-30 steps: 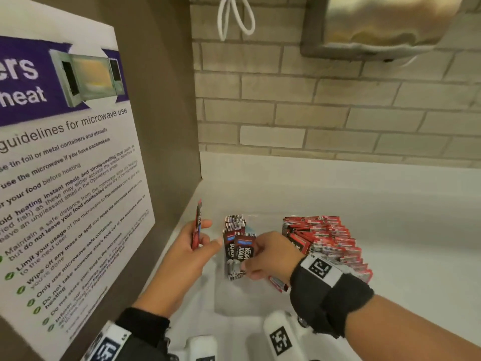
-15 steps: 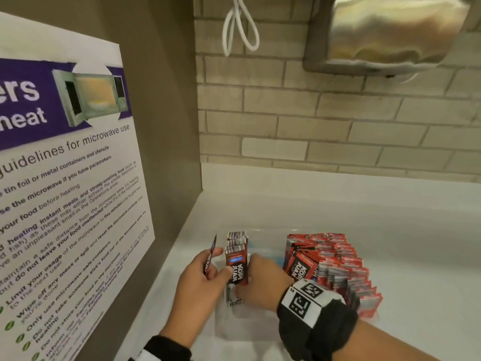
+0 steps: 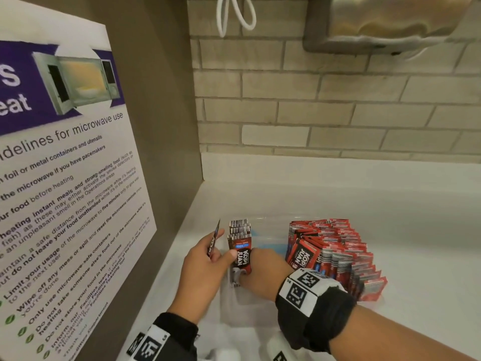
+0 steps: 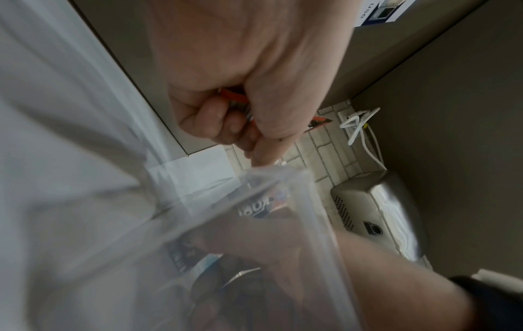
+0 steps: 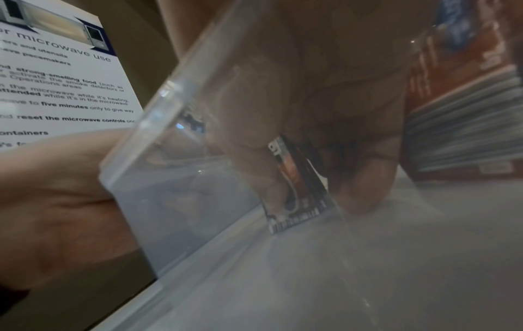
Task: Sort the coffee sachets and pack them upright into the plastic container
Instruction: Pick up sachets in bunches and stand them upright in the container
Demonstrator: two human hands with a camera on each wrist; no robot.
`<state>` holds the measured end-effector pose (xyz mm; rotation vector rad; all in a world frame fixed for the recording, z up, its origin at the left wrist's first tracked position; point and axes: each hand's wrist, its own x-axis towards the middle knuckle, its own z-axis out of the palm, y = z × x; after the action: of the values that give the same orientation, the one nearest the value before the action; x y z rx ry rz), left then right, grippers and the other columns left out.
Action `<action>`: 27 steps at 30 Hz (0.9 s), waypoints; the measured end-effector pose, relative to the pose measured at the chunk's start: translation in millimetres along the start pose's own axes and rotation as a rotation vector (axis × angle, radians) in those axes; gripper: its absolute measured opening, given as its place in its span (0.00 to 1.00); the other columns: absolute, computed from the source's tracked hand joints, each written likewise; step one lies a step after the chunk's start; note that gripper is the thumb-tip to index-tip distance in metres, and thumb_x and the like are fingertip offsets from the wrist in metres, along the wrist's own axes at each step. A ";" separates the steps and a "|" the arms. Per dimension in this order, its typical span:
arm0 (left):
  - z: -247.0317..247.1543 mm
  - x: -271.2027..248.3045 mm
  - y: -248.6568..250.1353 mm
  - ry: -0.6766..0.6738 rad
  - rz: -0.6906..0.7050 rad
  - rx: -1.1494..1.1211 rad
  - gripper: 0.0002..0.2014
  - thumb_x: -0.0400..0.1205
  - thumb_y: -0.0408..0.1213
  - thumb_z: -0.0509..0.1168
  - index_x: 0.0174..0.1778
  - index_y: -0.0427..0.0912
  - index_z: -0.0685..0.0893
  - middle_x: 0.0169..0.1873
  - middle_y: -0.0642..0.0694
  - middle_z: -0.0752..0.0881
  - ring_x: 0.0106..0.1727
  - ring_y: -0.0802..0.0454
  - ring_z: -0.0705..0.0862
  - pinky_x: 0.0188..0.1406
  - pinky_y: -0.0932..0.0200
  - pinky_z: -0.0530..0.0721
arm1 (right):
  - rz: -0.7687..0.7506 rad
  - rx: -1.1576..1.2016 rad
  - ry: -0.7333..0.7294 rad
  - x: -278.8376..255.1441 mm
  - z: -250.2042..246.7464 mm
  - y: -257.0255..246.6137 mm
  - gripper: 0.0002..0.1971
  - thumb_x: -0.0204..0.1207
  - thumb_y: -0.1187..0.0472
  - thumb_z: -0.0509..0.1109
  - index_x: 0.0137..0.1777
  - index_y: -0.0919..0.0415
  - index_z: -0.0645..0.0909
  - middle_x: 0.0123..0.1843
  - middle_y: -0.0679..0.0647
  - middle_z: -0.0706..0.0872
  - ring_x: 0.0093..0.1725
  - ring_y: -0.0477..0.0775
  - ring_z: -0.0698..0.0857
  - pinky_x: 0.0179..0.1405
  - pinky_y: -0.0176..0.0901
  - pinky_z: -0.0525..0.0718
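Placing a dark sachet upright in the container

The right hand [image 3: 263, 272] pinches the dark sachet [image 3: 243, 254]; press it flat against the row [image 3: 239, 229] while the left hand [image 3: 205, 267] holds a spare sachet [image 3: 214, 239].

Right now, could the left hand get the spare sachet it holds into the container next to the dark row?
Probably yes. The left hand pinches the spare sachet just beside the clear container, whose top is open, though the right hand holding the dark sachets crowds that spot.
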<state>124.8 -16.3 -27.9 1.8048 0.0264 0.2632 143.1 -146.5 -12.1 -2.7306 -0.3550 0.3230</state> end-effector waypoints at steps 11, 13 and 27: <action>-25.7 -14.7 19.1 -0.121 -0.304 -0.691 0.12 0.75 0.21 0.52 0.48 0.43 0.68 0.29 0.43 0.76 0.23 0.53 0.71 0.17 0.63 0.66 | 0.018 0.005 -0.071 -29.1 -49.7 -8.8 0.14 0.75 0.52 0.71 0.54 0.60 0.76 0.47 0.51 0.79 0.46 0.49 0.78 0.34 0.32 0.74; -31.3 -17.0 24.2 -0.139 -0.303 -0.748 0.12 0.79 0.21 0.48 0.49 0.41 0.71 0.30 0.41 0.80 0.25 0.50 0.78 0.19 0.61 0.73 | 0.014 0.012 0.003 -33.8 -64.5 -10.9 0.23 0.74 0.50 0.71 0.64 0.62 0.74 0.59 0.55 0.80 0.52 0.51 0.81 0.45 0.38 0.79; -37.2 -19.4 39.5 -0.040 0.349 -0.182 0.22 0.72 0.20 0.67 0.29 0.57 0.88 0.60 0.64 0.81 0.67 0.51 0.78 0.57 0.54 0.81 | -0.091 0.951 0.001 -52.3 -76.7 -30.5 0.09 0.80 0.57 0.65 0.50 0.63 0.81 0.37 0.56 0.85 0.28 0.51 0.82 0.29 0.40 0.80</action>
<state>94.0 6.3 15.2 1.6254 -0.3334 0.4621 108.3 -159.1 78.3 -1.7778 -0.2341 0.3478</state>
